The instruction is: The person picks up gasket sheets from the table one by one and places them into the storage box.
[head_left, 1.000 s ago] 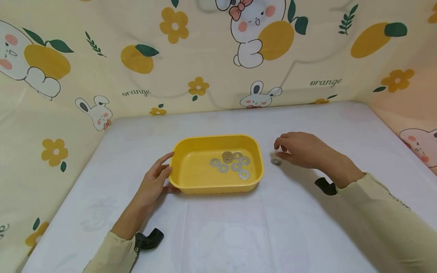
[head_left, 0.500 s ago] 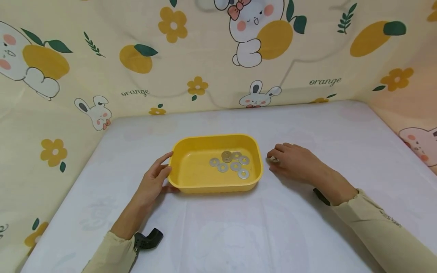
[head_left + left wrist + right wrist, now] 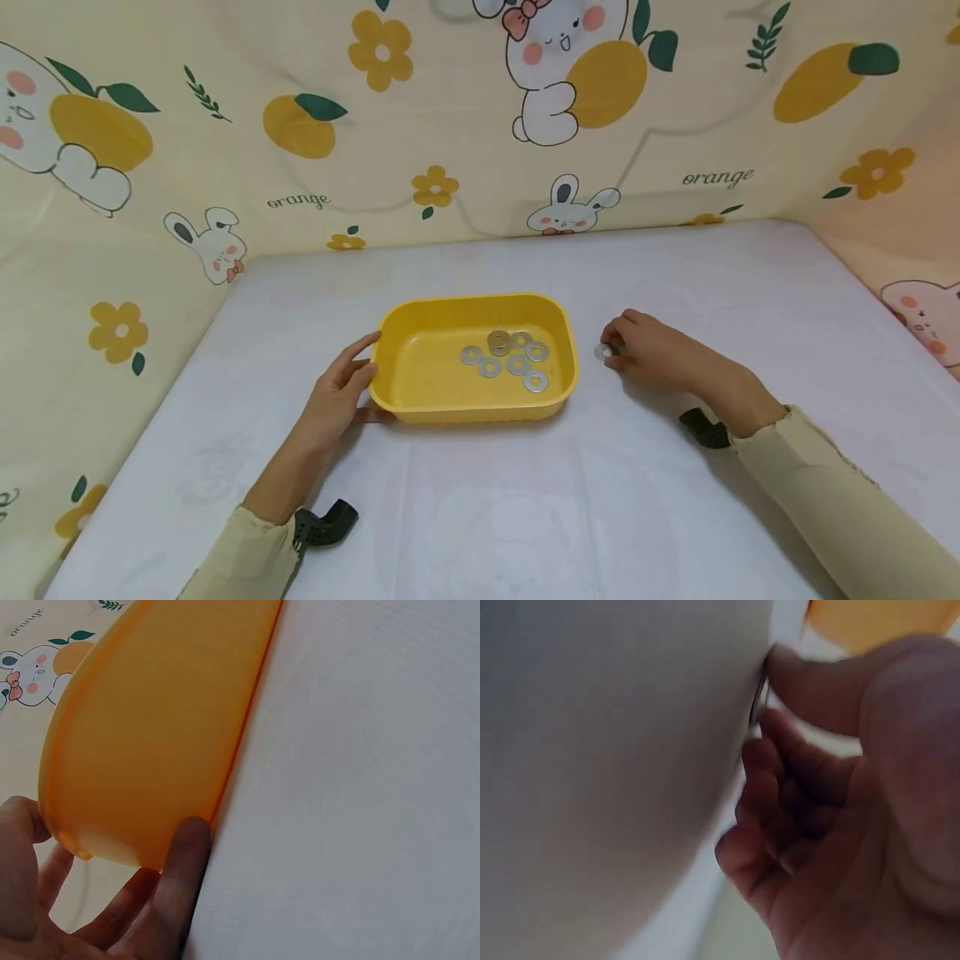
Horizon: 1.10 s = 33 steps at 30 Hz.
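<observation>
Across the lower two-thirds of the head view lies a white cloth-covered table (image 3: 480,500), w/ cartoon rabbit-and-orange print fabric walls (image 3: 225,125) behind. At centre frame sits a yellow rounded-rectangle plastic tray (image 3: 420,375), seven flat silver metal washers (image 3: 506,362) in its right half. Left hand (image 3: 337,400), centre-left, rests on the tray's left end, fingers fairly straight, thumb under the rim. Right hand (image 3: 652,350), right of centre, fingers curled, pinches one small silver metal washer (image 3: 604,352) at the tabletop, just right of the tray.
</observation>
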Each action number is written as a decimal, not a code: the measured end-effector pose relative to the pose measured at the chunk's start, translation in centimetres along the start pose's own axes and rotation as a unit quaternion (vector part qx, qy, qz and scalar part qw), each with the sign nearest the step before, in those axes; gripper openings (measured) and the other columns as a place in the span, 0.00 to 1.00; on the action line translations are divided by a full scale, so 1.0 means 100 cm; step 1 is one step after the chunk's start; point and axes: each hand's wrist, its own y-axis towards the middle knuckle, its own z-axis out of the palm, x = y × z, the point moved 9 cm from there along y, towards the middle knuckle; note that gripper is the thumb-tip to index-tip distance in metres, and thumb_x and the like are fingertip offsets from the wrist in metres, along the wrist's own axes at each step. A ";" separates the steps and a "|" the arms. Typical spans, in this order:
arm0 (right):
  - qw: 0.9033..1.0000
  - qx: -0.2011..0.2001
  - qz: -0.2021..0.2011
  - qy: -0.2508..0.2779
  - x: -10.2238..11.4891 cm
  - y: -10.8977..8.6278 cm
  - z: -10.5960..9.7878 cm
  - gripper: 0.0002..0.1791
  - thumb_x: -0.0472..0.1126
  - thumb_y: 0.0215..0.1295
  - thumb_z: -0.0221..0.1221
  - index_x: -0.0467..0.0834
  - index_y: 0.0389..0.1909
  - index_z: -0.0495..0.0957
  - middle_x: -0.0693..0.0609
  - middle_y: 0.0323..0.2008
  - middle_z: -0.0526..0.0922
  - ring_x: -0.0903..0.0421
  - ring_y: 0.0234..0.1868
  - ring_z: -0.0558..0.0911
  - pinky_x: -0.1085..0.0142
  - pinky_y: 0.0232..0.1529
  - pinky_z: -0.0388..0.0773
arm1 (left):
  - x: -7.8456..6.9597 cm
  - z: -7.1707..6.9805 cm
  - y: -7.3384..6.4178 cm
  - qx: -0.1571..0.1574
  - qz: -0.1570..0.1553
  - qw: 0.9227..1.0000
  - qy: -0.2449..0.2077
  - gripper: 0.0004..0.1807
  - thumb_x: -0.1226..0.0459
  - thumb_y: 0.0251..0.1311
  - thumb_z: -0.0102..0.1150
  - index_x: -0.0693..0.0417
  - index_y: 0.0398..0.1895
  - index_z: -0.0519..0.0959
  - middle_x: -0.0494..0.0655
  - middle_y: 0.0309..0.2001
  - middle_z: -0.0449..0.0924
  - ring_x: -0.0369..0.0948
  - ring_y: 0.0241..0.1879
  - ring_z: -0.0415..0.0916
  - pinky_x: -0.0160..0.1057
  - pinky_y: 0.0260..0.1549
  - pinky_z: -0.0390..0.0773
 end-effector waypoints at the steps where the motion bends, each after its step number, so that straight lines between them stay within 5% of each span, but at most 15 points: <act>1: 1.000 0.005 0.000 0.011 -0.001 0.002 0.001 0.15 0.40 0.68 0.62 0.37 0.50 0.75 0.44 0.45 0.76 0.49 0.46 0.74 0.51 0.52 0.78 | 0.001 0.000 0.000 -0.001 0.000 1.000 0.001 0.26 0.58 0.77 0.45 0.30 0.75 0.60 0.57 0.65 0.66 0.43 0.44 0.79 0.43 0.39 0.88; 14: 0.996 0.030 0.002 0.082 -0.007 0.005 0.005 0.17 0.39 0.68 0.61 0.43 0.52 0.66 0.49 0.41 0.78 0.54 0.40 0.75 0.59 0.46 0.78 | 0.002 -0.001 0.002 0.002 0.010 1.000 -0.002 0.26 0.58 0.77 0.45 0.31 0.75 0.60 0.58 0.65 0.66 0.43 0.46 0.79 0.45 0.38 0.88; 33: 0.996 0.019 -0.019 0.087 -0.008 -0.001 -0.002 0.18 0.42 0.64 0.66 0.43 0.53 0.77 0.52 0.40 0.80 0.55 0.41 0.76 0.60 0.46 0.79 | 0.001 0.000 0.003 0.003 0.012 1.000 -0.008 0.26 0.60 0.77 0.45 0.32 0.75 0.61 0.58 0.65 0.66 0.43 0.46 0.79 0.46 0.38 0.89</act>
